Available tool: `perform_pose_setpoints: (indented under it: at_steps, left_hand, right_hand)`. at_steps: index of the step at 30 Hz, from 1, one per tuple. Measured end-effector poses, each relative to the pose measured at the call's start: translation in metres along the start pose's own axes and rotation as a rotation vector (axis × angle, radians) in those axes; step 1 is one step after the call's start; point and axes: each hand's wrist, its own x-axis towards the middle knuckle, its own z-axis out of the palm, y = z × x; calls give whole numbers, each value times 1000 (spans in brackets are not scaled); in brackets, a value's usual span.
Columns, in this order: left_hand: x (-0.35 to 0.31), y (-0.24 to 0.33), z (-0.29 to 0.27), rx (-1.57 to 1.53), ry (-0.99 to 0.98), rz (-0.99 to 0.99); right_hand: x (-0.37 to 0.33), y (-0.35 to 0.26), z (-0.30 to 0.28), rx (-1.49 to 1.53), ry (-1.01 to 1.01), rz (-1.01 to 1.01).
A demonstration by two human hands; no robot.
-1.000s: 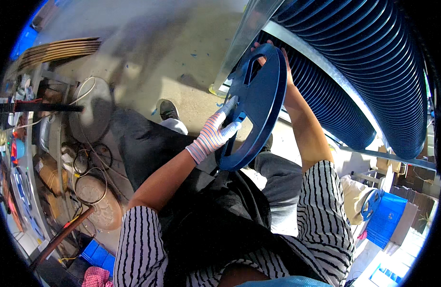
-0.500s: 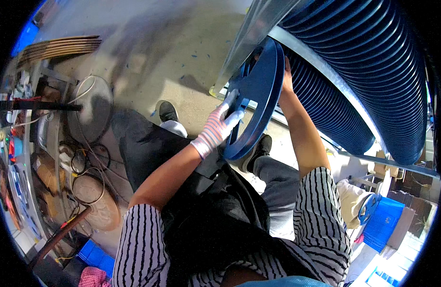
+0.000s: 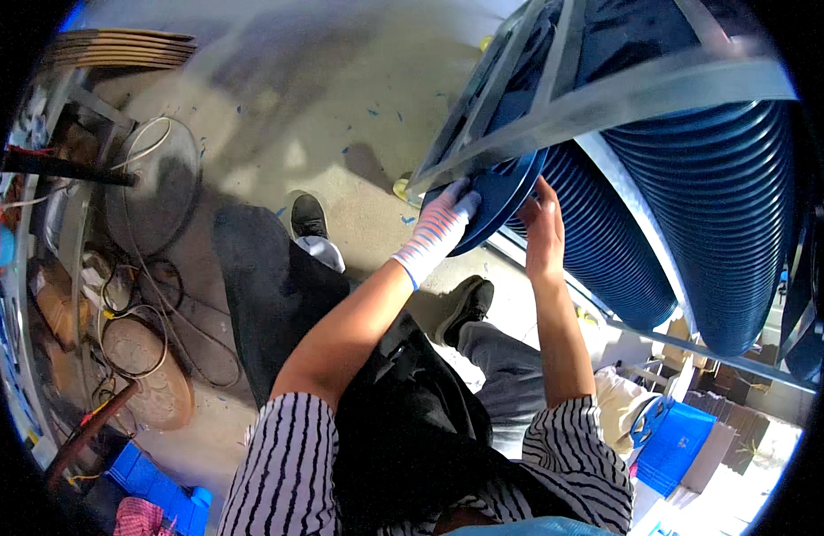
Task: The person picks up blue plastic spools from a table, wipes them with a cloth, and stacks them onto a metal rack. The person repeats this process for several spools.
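Observation:
A dark blue plastic reel (image 3: pixel 496 210) with two round flanges is partly inside a metal rack, tilted, its upper part hidden behind a rack bar (image 3: pixel 600 116). My left hand (image 3: pixel 437 234), in a white glove with coloured stripes, grips the reel from its left face, fingers toward its middle. On the other side, my bare right hand (image 3: pixel 544 234) has bent fingers at the reel's right rim; some fingertips are hidden. Right of it lie a row of similar blue reels (image 3: pixel 609 246) and a second, larger-looking row (image 3: pixel 707 232), packed flange to flange.
A pale metal rail (image 3: pixel 640 201) runs between the rows. At left stand round stand bases (image 3: pixel 157 201) with loose cables and a cluttered shelf. Stacked cardboard (image 3: pixel 121 49) is far left. A blue crate (image 3: pixel 676 447) is at lower right. Blue scraps litter the floor.
The reel has moved away from me and into the rack, so a bar now covers part of it. My left hand went forward with it; my right hand sits lower on the rim.

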Motion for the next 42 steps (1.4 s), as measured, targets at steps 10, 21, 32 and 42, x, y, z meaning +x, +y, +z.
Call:
perform_pose_setpoints:
  at_steps: [10, 21, 32, 42]
  left_hand:
    - [33, 24, -43, 264, 471, 244]
    - [209, -90, -63, -246, -370, -178]
    - [219, -71, -51, -72, -416, -227]
    - [212, -52, -54, -214, -409, 20]
  right_hand:
    - [-4, -6, 62, -83, 231, 60]
    - [19, 14, 57, -103, 406, 35]
    - [72, -11, 39, -805, 496, -436]
    - [77, -12, 32, -767, 638, -370]
